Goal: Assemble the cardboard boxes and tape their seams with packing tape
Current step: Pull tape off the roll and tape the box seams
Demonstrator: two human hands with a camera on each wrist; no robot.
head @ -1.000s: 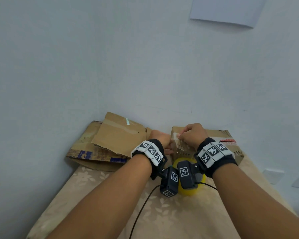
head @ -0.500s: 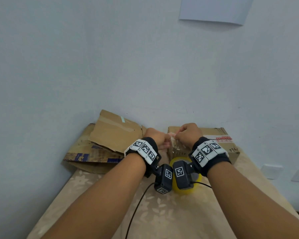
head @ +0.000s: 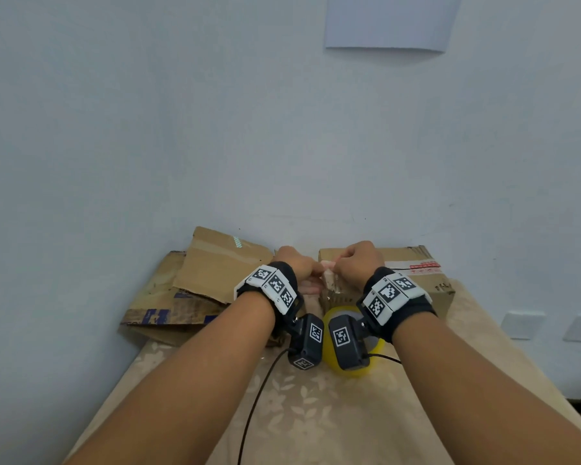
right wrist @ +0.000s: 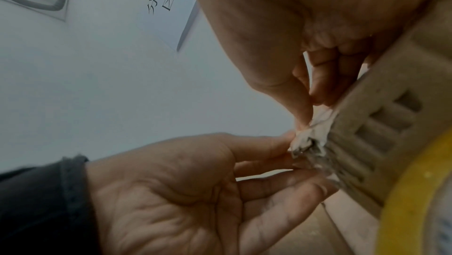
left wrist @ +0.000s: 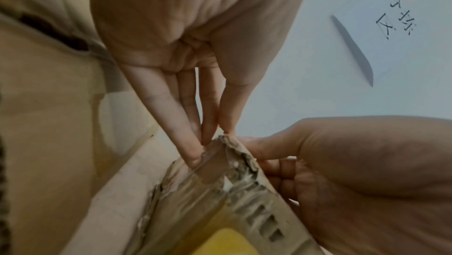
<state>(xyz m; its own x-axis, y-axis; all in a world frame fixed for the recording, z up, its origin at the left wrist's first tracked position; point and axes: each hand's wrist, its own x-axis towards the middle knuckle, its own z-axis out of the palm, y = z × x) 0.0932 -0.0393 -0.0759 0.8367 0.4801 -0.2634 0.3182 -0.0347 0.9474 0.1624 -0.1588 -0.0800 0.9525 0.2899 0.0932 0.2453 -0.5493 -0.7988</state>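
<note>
An assembled cardboard box (head: 436,293) stands at the table's far right. Both hands meet at its near left top corner, which is torn (left wrist: 234,162). My left hand (head: 311,275) pinches that corner between thumb and fingers, and its index fingertip lies on a clear tape strip (left wrist: 210,166). My right hand (head: 346,260) pinches a crumpled white scrap of tape (right wrist: 313,131) at the same corner between thumb and forefinger. A yellow tape roll (head: 349,372) lies on the table against the box front, partly hidden by the wrist cameras.
Flattened cardboard sheets (head: 215,263) are piled at the far left against the wall. The table (head: 316,414) has a beige floral cover, and a black cable (head: 252,404) runs down its middle. A sheet of paper (head: 389,21) hangs on the wall above.
Both hands stay at the box's corner and have drawn slightly closer together. The head view has shifted a little; the box and tape roll have not moved.
</note>
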